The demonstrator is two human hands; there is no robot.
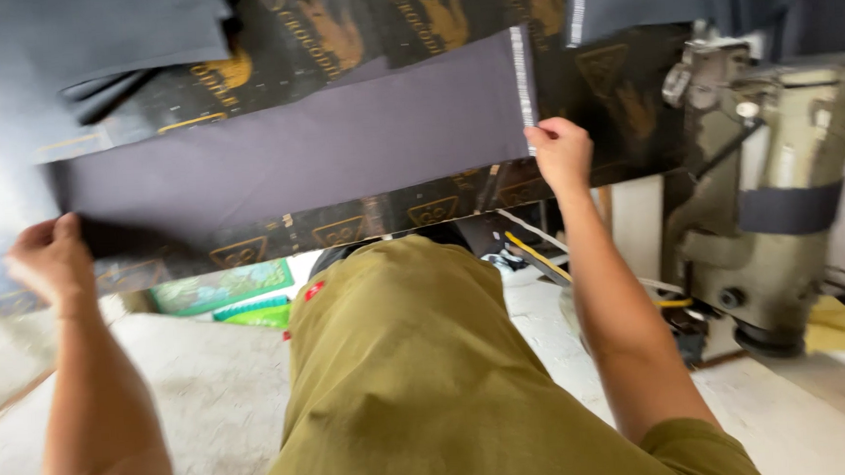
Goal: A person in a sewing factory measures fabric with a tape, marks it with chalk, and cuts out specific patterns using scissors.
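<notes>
The left hand was motion-blurred; its fingers were hidden behind the grey fabric panel, whose lower-left corner was hidden too.

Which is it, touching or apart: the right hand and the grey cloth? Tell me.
Touching. The head view shows the right hand pinching the grey cloth at its stitched right edge, fingers over the corner.

Two hands: left hand, right hand; one grey cloth; one sewing machine.
</notes>
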